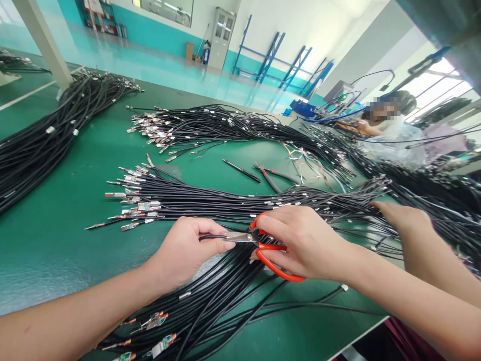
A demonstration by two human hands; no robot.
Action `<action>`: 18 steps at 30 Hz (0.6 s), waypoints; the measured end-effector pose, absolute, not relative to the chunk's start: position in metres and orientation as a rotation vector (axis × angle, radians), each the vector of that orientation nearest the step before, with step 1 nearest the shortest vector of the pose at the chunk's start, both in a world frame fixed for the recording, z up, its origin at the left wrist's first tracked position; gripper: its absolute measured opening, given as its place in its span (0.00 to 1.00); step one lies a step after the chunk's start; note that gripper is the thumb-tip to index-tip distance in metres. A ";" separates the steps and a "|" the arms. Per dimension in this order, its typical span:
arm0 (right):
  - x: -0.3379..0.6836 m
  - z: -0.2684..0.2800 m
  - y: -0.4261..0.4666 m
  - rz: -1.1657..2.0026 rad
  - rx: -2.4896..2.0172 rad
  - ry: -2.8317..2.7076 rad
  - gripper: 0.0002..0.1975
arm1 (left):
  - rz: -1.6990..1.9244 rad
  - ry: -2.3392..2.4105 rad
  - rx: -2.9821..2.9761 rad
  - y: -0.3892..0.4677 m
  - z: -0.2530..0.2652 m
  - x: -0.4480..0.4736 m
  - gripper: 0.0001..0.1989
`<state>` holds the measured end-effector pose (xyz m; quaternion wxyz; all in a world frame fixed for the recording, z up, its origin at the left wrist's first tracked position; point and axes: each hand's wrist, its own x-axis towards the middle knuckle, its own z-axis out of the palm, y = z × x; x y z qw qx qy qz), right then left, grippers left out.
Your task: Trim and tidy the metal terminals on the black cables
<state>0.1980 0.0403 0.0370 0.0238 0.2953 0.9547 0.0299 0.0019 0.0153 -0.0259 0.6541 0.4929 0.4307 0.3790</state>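
Note:
Between the thumb and fingers of my left hand (184,250) is the end of a thin black cable (209,236). My right hand (306,240) grips red-handled scissors (246,238), whose blades reach to the cable end at my left fingertips. I cannot tell whether the blades touch the cable. A loose bundle of black cables (221,296) lies under both hands, some ending in metal connectors with small green boards (165,344). Just beyond my hands, a row of similar cables (203,200) has its connector ends pointing left.
Wire cutters (272,175) and a black pen (241,171) lie behind the row. More cable bundles rest at the back (225,120) and left (56,135). Another person's arm (413,230) reaches in from the right; a further person (391,130) sits beyond, at the far right.

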 end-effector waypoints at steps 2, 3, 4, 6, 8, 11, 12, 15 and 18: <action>0.198 0.036 0.040 0.087 0.916 2.958 0.15 | 0.854 0.979 1.126 0.016 -0.026 0.002 0.01; 0.199 0.036 0.040 0.085 0.915 2.961 0.15 | 0.853 0.980 1.130 0.016 -0.026 0.002 0.01; 0.199 0.036 0.040 0.084 0.915 2.962 0.15 | 0.852 0.981 1.134 0.017 -0.026 0.002 0.02; 0.199 0.036 0.040 0.086 0.918 2.960 0.15 | 0.855 0.980 1.142 0.017 -0.026 0.001 0.03; 0.199 0.036 0.040 0.093 0.917 2.958 0.14 | 0.857 0.980 1.147 0.016 -0.026 0.001 0.03; 0.199 0.036 0.039 0.113 0.914 2.963 0.12 | 0.862 0.983 1.145 0.015 -0.025 0.001 0.02; 0.199 0.036 0.039 0.119 0.919 2.966 0.12 | 0.863 0.975 1.142 0.015 -0.025 0.001 0.02; 0.200 0.032 0.039 0.047 1.003 2.971 0.12 | 0.880 0.948 1.098 0.016 -0.025 0.002 0.02; 0.199 0.028 0.038 -0.198 1.297 2.932 0.13 | 0.900 0.959 1.046 0.017 -0.025 0.003 0.02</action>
